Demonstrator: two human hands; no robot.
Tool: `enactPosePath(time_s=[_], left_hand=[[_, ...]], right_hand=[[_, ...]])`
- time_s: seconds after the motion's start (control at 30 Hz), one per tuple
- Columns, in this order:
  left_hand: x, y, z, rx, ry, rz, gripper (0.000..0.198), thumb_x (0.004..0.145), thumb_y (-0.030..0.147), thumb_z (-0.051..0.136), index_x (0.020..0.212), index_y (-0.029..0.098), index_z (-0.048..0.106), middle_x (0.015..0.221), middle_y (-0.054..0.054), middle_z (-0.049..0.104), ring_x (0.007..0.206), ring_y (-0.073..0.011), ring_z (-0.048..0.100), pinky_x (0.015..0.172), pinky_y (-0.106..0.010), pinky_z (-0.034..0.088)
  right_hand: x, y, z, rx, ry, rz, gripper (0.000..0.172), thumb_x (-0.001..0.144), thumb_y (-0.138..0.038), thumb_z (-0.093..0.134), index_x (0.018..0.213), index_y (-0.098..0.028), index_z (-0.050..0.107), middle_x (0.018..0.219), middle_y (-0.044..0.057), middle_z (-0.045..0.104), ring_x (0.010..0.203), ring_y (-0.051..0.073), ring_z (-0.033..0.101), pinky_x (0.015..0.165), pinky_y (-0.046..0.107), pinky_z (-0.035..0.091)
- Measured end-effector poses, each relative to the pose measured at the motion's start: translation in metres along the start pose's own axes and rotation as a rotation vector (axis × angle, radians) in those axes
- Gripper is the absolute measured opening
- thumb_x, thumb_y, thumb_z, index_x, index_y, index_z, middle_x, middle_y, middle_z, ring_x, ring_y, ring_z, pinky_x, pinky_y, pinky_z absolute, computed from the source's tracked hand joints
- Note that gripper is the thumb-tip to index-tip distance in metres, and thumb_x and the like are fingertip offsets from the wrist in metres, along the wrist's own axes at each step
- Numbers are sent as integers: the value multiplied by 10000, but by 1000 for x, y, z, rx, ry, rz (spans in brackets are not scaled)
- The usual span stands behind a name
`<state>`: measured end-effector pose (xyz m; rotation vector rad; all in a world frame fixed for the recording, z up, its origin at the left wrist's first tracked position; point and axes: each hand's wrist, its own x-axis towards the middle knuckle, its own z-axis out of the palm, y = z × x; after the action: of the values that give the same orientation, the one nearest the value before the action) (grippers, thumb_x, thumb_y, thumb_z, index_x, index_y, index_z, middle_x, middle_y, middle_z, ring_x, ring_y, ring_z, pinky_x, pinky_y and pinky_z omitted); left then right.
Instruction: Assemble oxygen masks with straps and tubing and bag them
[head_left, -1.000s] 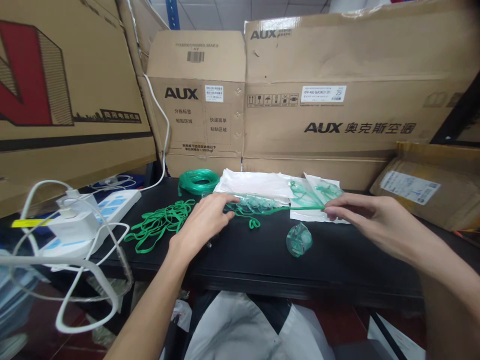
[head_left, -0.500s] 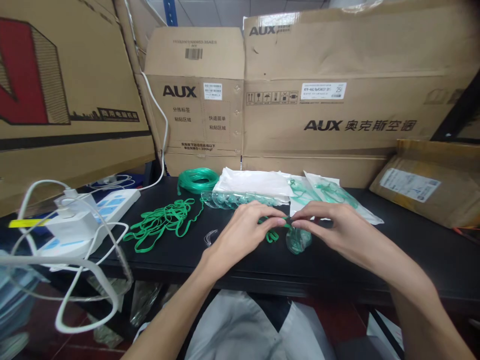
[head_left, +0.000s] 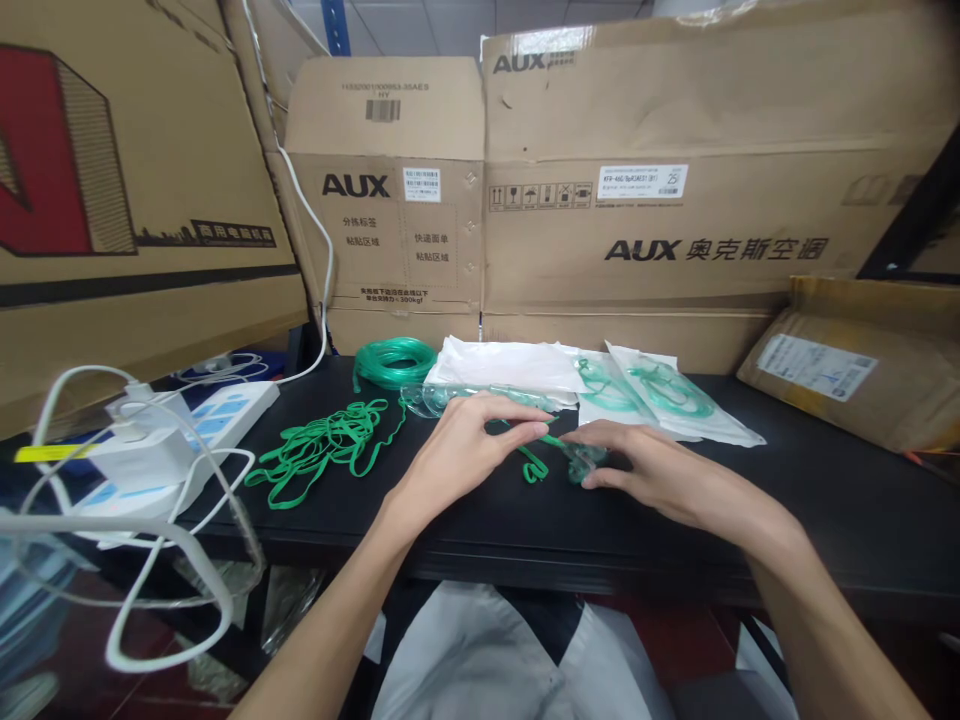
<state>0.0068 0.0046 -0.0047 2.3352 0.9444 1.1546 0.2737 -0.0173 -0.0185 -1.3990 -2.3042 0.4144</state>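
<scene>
My left hand (head_left: pixel 469 445) pinches the end of a narrow green elastic strap (head_left: pixel 534 468) between thumb and index finger; part of the strap dangles in a small loop below. Close by on the right, my right hand (head_left: pixel 652 462) has its thumb and fingers around a small clear-green plastic mask (head_left: pixel 581 462), which they partly cover. The strap runs between the two hands toward the mask. A tangled heap of green elastic strap (head_left: pixel 322 445) lies to the left of my left hand. Behind that hand, a row of clear plastic masks (head_left: pixel 427 398) is partly hidden.
A coil of green tubing (head_left: pixel 395 362), a white packet (head_left: pixel 506 365) and clear bags with green tubing (head_left: pixel 667 390) lie along the back of the black table (head_left: pixel 675 540). On the left is a power strip (head_left: pixel 232 405) with white cables. Cardboard boxes (head_left: pixel 675 230) wall the back.
My right hand has moved from pinching near the strap to spread around the mask, which has shifted slightly left and up. My left hand has moved slightly left, still pinching the strap.
</scene>
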Motion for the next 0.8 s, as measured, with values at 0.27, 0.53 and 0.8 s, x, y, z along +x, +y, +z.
enactPosePath(time_s=[0.27,0.53,0.8], left_hand=[[-1,3,-3,4,-61,60,172,972,354,688,1088,337,814,1062,32,798,1049,-208,700,974,-349,506],[-2,5,1,18,-117,130,183,983,303,676,1108,339,805,1085,13,791,1050,-211,689,964,-366,511],[-2,7,0,15,-119,148,175,983,291,677,1091,339,806,1061,36,783,1028,-184,679,937,-335,494]], right_hand=[[-3,-14,-18,295,144,58,403,945,-497,678,1285,-297,597,1030,34,785,989,270,743,896,411,562],[-4,-25,-18,290,111,-23,250,990,-511,590,971,-263,617,875,20,741,876,257,715,814,381,542],[-3,-31,-21,210,95,-59,267,1019,-506,542,913,-265,587,839,-14,648,801,205,634,751,324,476]])
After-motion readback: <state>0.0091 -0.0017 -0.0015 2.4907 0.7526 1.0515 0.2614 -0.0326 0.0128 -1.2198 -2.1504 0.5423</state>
